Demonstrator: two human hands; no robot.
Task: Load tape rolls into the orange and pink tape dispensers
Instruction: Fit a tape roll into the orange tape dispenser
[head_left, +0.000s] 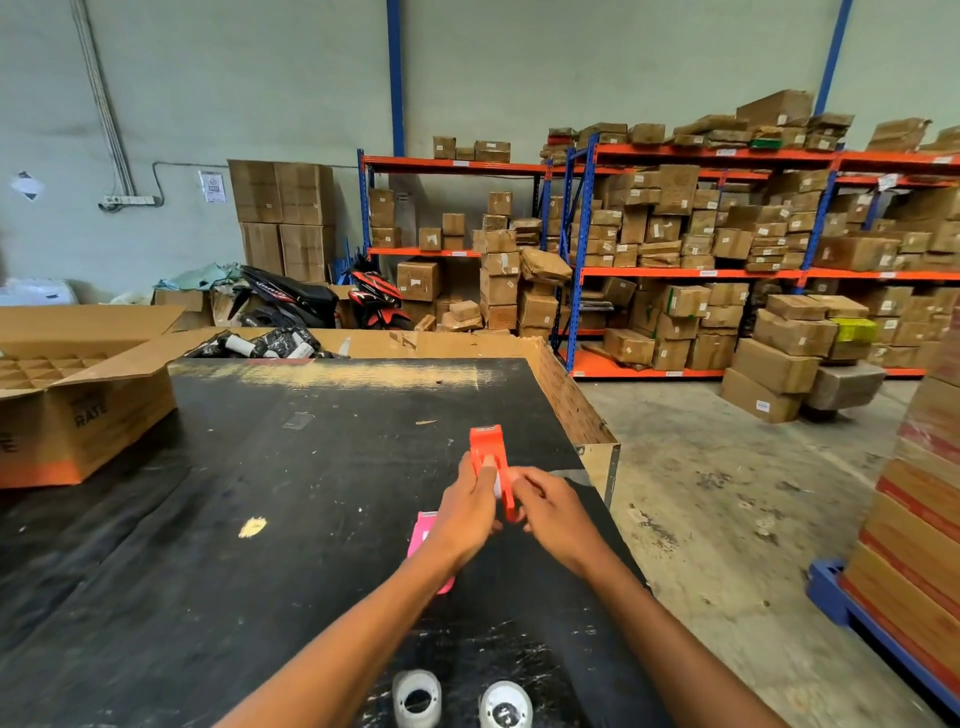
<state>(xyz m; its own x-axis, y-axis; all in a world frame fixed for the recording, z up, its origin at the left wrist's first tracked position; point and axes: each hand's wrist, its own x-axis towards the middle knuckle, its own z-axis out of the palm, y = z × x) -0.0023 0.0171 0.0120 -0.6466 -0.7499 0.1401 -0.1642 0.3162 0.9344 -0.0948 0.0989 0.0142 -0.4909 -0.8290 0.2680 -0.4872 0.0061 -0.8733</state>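
The orange tape dispenser (488, 447) is held over the black table (291, 467), near its right edge. My left hand (465, 512) grips its left side, with a thumb on a whitish tape roll (497, 480) inside it. From the right, my right hand (550, 506) closes on the dispenser's rear part. The pink tape dispenser (423, 535) lies flat on the table under my left wrist, mostly hidden by it. Two white tape rolls (416, 696) (505, 706) rest at the table's near edge between my forearms.
An open cardboard box with dividers (67, 400) sits on the table's left. A cardboard wall (566, 395) lines the table's far and right sides. Shelves of boxes (701, 260) stand behind, and a stacked pallet (914, 519) is at the right, across the concrete floor.
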